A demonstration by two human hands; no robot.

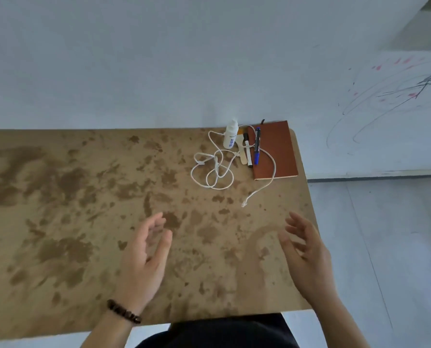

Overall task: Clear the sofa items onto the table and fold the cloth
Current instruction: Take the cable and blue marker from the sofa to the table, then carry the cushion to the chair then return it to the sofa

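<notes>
Left hand [146, 249] & right hand [307, 252] hover empty, fingers loose, over the surface [84, 197], w/ cord [214, 169], bottle [230, 136] & notebook [277, 151] at 1 o'clock, cloth not in view; risk: a hand snagging the cord tips the bottle.

We take this for a plain room in a home or a small study. A bare white wall [159, 59] bears red and black scribbles [397, 96] at the right. Below lies a pale tiled floor [385, 222]. A stained brown table [58, 197] against the wall carries a notebook [279, 151], marker [247, 150], blue pen [257, 145], bottle [231, 135] and cord [215, 169].
</notes>
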